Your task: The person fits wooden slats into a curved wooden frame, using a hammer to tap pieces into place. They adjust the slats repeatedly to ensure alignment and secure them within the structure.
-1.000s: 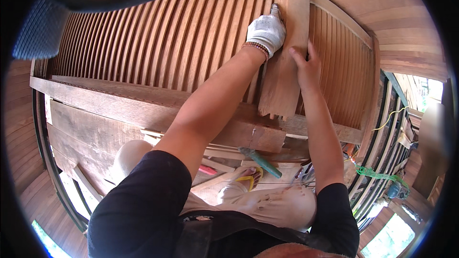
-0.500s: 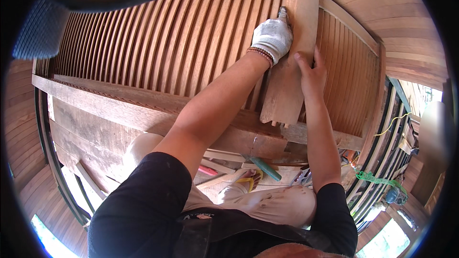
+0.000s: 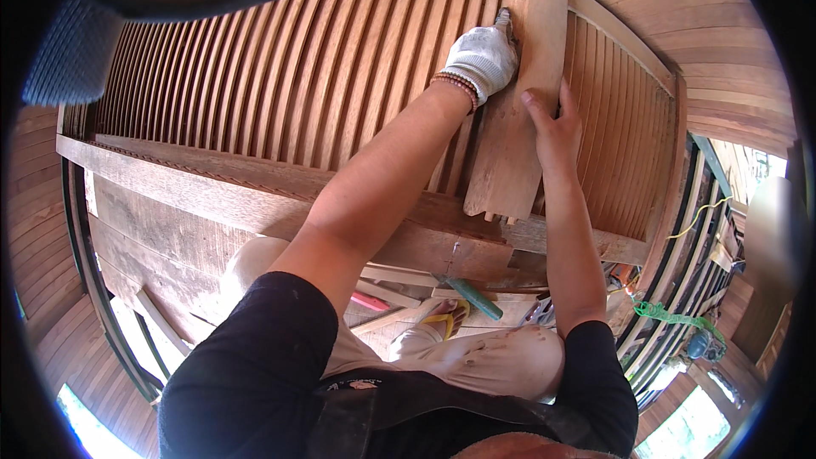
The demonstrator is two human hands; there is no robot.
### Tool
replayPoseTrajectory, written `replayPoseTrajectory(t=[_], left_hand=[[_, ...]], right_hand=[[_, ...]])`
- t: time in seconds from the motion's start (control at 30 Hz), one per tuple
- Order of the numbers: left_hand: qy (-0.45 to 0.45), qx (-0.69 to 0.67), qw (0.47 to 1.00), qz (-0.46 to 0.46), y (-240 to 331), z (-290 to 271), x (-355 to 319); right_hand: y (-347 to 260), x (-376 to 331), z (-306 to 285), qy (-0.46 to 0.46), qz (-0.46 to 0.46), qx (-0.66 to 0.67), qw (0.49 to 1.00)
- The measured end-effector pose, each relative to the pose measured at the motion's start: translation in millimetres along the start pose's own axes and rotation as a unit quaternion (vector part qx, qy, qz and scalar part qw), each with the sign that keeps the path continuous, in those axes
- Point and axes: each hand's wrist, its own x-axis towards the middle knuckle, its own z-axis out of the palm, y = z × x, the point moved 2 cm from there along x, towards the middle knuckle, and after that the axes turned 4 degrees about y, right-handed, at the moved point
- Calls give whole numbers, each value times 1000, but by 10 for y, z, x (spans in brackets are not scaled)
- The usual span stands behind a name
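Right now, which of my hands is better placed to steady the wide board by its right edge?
Probably the right hand: its thumb seems to touch the wide board near that edge, with fingers alongside. The gloved left hand is at the opposite edge, beside the slats.

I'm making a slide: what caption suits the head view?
Gloved left hand and bare right hand at opposite edges of a wide board, with wooden slats on either side.

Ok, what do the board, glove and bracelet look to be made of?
Board: wood, probably unvarnished, with a brown, matt face.
Glove: white knit fabric, judging by its ribbed cuff; fibre unclear.
Bracelet: reddish-brown beads, perhaps wood or plastic; too small to judge the finish.
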Motion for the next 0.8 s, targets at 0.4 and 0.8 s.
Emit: replayPoseTrajectory(t=[0.4, 0.8], left_hand=[[-17, -14, 1000, 8, -13, 4, 44], [32, 1, 999, 26, -28, 38, 87]], right_hand=[[-34, -5, -22, -3, 15, 30, 999], [-32, -2, -20, 22, 18, 23, 999]])
